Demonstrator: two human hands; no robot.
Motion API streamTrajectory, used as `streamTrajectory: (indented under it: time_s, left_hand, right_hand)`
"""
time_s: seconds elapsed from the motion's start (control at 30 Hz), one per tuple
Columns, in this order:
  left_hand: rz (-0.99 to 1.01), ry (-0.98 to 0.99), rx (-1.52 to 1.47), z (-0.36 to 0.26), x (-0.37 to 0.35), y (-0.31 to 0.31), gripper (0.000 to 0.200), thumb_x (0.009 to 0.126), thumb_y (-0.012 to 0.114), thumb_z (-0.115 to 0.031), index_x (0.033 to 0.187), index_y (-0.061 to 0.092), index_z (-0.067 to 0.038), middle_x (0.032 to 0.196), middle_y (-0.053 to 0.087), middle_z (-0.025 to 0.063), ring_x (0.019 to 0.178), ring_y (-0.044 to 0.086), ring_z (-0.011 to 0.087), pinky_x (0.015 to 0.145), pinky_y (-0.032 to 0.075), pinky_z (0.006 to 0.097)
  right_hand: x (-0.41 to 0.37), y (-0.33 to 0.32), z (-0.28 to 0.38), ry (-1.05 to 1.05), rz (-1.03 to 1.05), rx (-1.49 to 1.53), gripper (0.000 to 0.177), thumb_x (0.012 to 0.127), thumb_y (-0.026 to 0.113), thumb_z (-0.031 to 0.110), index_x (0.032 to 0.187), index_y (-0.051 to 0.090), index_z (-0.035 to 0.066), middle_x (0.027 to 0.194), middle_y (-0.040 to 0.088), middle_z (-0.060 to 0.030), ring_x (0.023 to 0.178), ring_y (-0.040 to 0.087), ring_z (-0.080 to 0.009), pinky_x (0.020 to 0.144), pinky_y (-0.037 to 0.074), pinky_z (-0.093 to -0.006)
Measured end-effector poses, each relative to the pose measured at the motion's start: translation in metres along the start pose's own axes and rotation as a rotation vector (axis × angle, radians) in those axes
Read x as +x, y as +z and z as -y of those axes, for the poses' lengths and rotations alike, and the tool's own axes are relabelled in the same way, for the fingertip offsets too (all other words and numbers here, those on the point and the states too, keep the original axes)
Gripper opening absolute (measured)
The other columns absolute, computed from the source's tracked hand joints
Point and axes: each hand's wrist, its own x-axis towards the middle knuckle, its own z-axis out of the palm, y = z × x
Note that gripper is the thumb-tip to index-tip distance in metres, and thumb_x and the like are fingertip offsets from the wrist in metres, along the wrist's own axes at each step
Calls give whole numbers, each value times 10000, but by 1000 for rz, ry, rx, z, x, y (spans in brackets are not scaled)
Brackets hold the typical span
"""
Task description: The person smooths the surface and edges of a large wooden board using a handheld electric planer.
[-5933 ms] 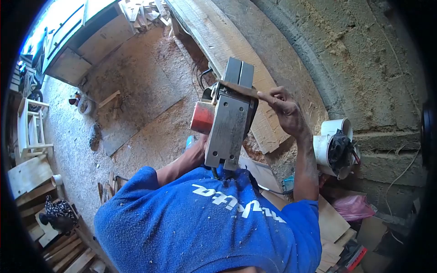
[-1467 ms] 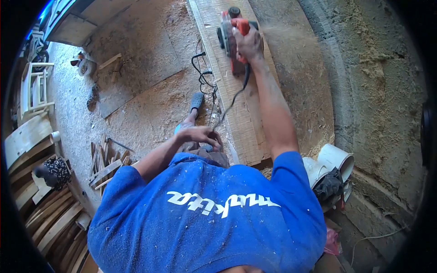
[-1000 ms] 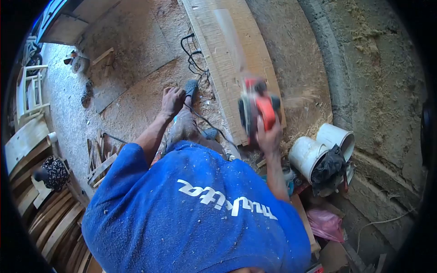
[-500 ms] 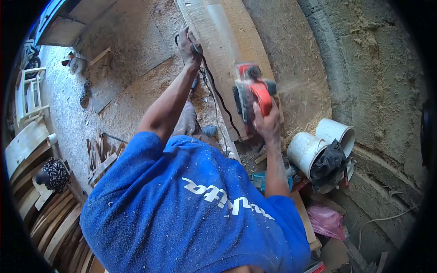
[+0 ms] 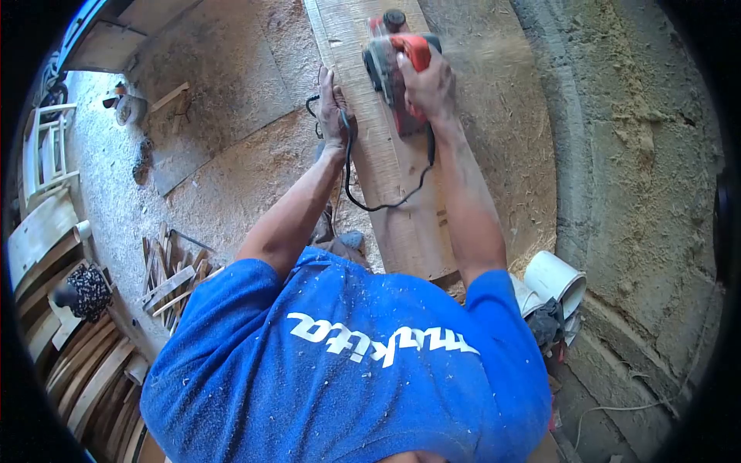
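My right hand (image 5: 429, 83) grips the red handle of an electric planer (image 5: 395, 68), which rests on a long wooden board (image 5: 394, 174). Pale dust sprays from the planer's right side. A black power cord (image 5: 384, 207) hangs from the planer's rear and loops back across the board to my left hand (image 5: 334, 112). That hand is at the board's left edge, with the cord running between thumb and fingers. Its fingers point forward and look only loosely curled.
White buckets (image 5: 554, 282) and a black plastic bag (image 5: 545, 324) stand at my right. Scrap wood sticks (image 5: 166, 270) are heaped at my left, beyond them stacked curved boards (image 5: 93, 378). A person in a patterned top (image 5: 89, 293) is at far left. Shavings cover the floor.
The planer and my right hand have moved forward along the board, away from my body. My left hand has come back slightly, and the cord now sags in a wide loop.
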Motion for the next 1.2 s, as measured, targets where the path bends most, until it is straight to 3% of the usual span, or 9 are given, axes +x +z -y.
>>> streamTrajectory:
  time_s: [0.17,0.27,0.33,0.5,0.67,0.73,0.8,1.07,1.2]
  left_hand:
    - [-31,9,28,1,0,-1,404,1093,413,-151,1453,484,16,1554,450,284,1469,429,395,1212,348,433]
    - [-102,3,-17,-7,3,-7,404,1116,417,-209,1424,536,23,1467,581,224,1372,556,317,1126,439,405]
    - [-16,-358,-129,-33,3,-28,440,1122,380,-275,1431,520,4,1481,548,251,1360,554,366,1104,460,403]
    - [-72,-265,-176,-25,-26,-15,525,1128,346,-351,1489,478,6,1482,552,244,1367,545,359,1122,434,403]
    - [-67,-209,-157,-19,-32,-4,588,1124,347,-381,1526,424,42,1498,538,246,1403,511,354,1167,385,403]
    - [-69,-177,-133,-18,-34,-5,600,1124,345,-383,1520,420,62,1515,518,254,1421,492,356,1178,373,405]
    - [-62,-200,-141,-17,-33,-5,598,1124,343,-381,1518,423,62,1515,513,261,1416,493,364,1174,378,408]
    - [-97,-221,-199,-17,-29,-5,580,1126,338,-380,1481,471,59,1471,548,256,1382,519,361,1167,384,411]
    - [-112,-215,-197,-36,-27,-12,575,1126,340,-377,1494,465,46,1478,548,252,1397,509,355,1170,381,407]
  right_hand:
    - [61,29,4,289,133,252,415,911,705,332,1176,640,20,920,737,-239,857,741,-411,784,587,-492]
    - [46,29,-22,-76,33,20,419,934,684,326,1178,599,-4,931,724,-261,894,723,-453,799,576,-523]
    - [-11,10,-19,-125,-12,-18,421,956,660,316,1217,591,-6,1006,713,-277,945,703,-475,824,560,-547]
    - [-205,-63,21,95,6,30,531,988,648,270,1406,515,-28,1136,698,-281,1019,694,-453,877,557,-504]
    - [-363,-116,39,47,-26,-187,390,996,651,266,1275,561,9,754,632,-88,535,623,-193,537,514,-355]
    - [-390,-116,38,257,12,-110,383,990,655,262,1264,572,7,778,641,-112,591,653,-241,575,524,-384]
    - [-372,-110,45,468,49,-28,377,983,659,257,1253,583,6,802,650,-135,647,683,-289,613,535,-413]
    - [-142,-27,37,131,33,116,391,976,654,276,1264,616,13,1104,690,-275,1032,677,-471,860,528,-498]
    - [-40,25,25,-14,-21,-17,359,960,655,284,1200,592,23,945,701,-302,877,699,-494,722,549,-557]
